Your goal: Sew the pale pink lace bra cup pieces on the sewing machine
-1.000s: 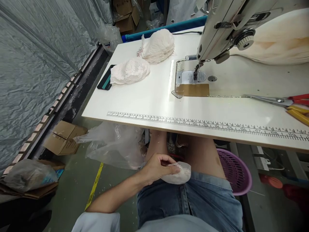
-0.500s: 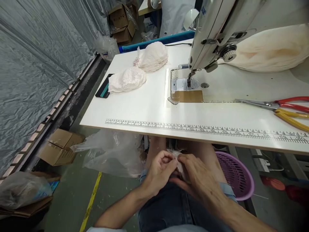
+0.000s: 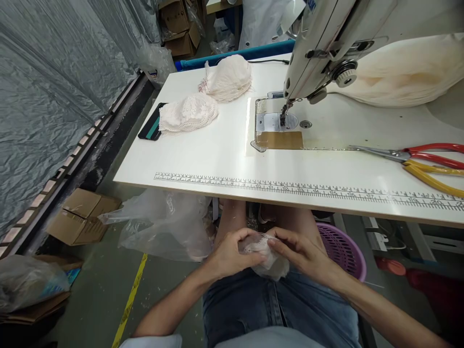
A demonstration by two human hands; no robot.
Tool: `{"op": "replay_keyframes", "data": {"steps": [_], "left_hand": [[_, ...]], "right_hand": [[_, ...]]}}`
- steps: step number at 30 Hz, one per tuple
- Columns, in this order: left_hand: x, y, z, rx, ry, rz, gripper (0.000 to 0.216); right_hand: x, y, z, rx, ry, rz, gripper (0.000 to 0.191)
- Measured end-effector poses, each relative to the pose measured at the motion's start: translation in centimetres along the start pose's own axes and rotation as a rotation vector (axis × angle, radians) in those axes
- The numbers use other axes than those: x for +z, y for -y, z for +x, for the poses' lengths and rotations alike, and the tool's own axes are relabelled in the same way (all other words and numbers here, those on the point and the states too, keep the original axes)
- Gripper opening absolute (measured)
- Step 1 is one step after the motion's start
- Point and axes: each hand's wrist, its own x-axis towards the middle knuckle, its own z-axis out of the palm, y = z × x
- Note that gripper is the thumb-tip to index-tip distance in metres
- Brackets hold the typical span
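Over my lap, below the table edge, a whitish lace fabric piece (image 3: 270, 263) is stretched between both hands. My left hand (image 3: 235, 253) grips its left side, thumb in front and fingers curled behind. My right hand (image 3: 295, 246) pinches its upper right edge between thumb and fingers. The piece looks cupped and partly sheer; its lower part hangs loose. On the table lie two similar pale lace pieces, one nearer (image 3: 188, 113) and one farther back (image 3: 230, 77). The nearer one rests partly on a dark flat object with a teal stripe (image 3: 154, 125).
A sewing machine (image 3: 319, 53) stands on the white table (image 3: 203, 157), which has a printed ruler along its front. Scissors with red and yellow handles (image 3: 416, 157) lie at right. Below are a purple basket (image 3: 340, 249), a clear plastic bag (image 3: 163, 227) and a cardboard box (image 3: 81, 217).
My hands have moved apart and turned, so more of the lace piece shows between them. It now hangs lower, over my lap. The camera view has shifted slightly.
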Motion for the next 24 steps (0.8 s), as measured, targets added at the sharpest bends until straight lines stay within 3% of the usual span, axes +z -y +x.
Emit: {"op": "replay_keyframes", "data": {"steps": [3,9,16,24], "left_hand": [[-0.12,0.23,0.27,-0.09,0.04,-0.114,0.03],[-0.45,0.37,0.24,-0.043,0.065,-0.128,0.024],[-0.65,0.76,0.44,-0.077,0.14,-0.089,0.028],[0.15,0.89,0.76,-0.075,0.121,-0.012,0.028]], "right_hand": [[-0.35,-0.16,-0.33,0.013,0.05,-0.026,0.035],[-0.57,-0.12,-0.4,0.033,0.117,-0.06,0.032],[-0.39,-0.3,-0.13,0.052,0.094,-0.075,0.036],[-0.68,-0.52,-0.24,0.039,0.079,-0.178,0.037]]}}
